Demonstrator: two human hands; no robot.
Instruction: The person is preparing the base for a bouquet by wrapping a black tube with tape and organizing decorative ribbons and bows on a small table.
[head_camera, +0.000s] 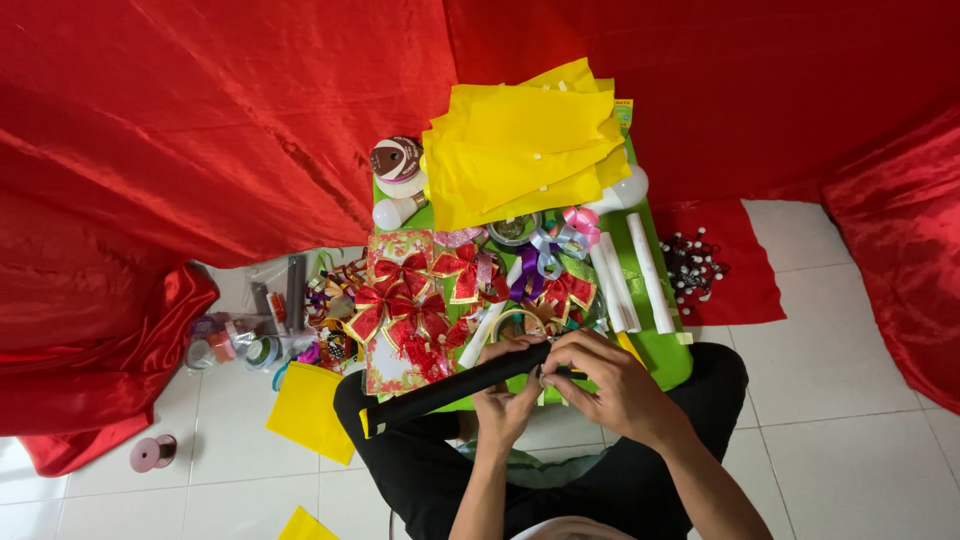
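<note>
both your hands grip the black rolled tube over your lap, left hand closed under it for support, right hand pinching its end, at the near edge of the green desk with red bows.

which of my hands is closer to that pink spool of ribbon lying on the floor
Left. Your left hand grips the black roll near its middle, on the side toward the pink spool at the far lower left. Your right hand pinches the roll's other end, farther away.
</note>
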